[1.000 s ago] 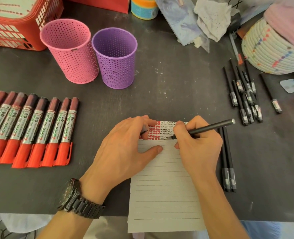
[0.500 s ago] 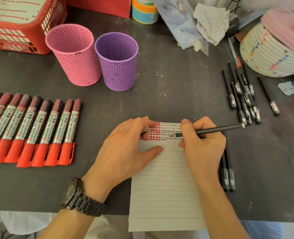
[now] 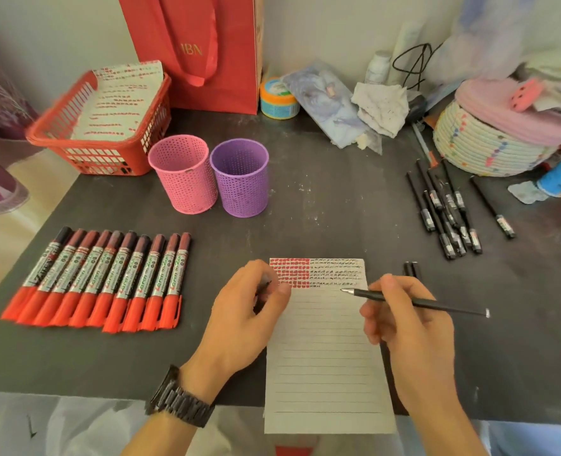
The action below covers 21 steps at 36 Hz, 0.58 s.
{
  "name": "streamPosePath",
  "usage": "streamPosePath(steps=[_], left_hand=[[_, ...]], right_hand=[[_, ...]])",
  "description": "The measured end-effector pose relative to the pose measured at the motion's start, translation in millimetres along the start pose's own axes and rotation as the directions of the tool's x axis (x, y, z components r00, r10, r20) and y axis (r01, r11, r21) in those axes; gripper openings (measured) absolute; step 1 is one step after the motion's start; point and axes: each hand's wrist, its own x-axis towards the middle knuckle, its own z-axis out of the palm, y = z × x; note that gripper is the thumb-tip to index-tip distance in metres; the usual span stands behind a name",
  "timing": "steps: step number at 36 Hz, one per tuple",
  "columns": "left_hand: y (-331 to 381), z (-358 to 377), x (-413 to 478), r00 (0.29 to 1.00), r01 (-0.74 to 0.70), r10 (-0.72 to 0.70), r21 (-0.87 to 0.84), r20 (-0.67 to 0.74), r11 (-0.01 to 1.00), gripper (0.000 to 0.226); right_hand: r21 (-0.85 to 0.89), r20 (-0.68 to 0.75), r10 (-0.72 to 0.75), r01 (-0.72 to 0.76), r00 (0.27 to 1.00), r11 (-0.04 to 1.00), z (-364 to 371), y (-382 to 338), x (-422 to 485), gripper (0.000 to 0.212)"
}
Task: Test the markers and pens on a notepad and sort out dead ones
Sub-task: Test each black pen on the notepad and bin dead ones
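the right hand (image 3: 410,330) pinches a black pen (image 3: 417,302), tip over the notepad (image 3: 328,357) at 6 o'clock. the left hand (image 3: 246,317), curled around a small dark thing, rests on the notepad's 9 o'clock edge. red markers (image 3: 104,281) lie at 9 o'clock.

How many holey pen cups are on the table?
2. The pink cup stands beside the red basket, and the purple cup is right next to the pink one on its right. Both stand behind the row of red markers.
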Motion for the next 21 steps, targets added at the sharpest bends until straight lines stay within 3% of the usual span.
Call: streamPosePath(steps=[4,10,13,17,21], left_hand=[[6.9,-7.3,-26.6,0.999,0.024,-0.017,-0.160,0.044,0.987,0.027],[18.5,-13.0,-56.6,0.993,0.110,-0.102,-0.152,0.060,0.982,0.029],[22.8,-14.6,-68.2,0.985,0.167,-0.149,-0.257,0.088,0.952,0.031],[31.2,-13.3,-81.5,0.984,0.177,-0.156,-0.441,0.085,0.880,0.026],[30.1,-10.2,-92.0,0.985,0.172,-0.161,-0.454,0.062,0.874,0.025]], right_hand=[[0.125,0.083,0.121,-0.130,0.989,0.984,-17.4,-0.8,-23.9,0.020],[0.171,0.085,0.190,-0.202,0.978,0.964,-26.9,5.4,-51.2,0.025],[0.194,0.096,0.211,-0.226,0.973,0.955,-23.3,5.0,-59.4,0.012],[0.200,0.107,0.222,-0.240,0.969,0.950,-21.5,5.9,-65.6,0.018],[0.182,0.105,0.220,-0.236,0.970,0.954,-20.1,6.7,-71.3,0.028]])
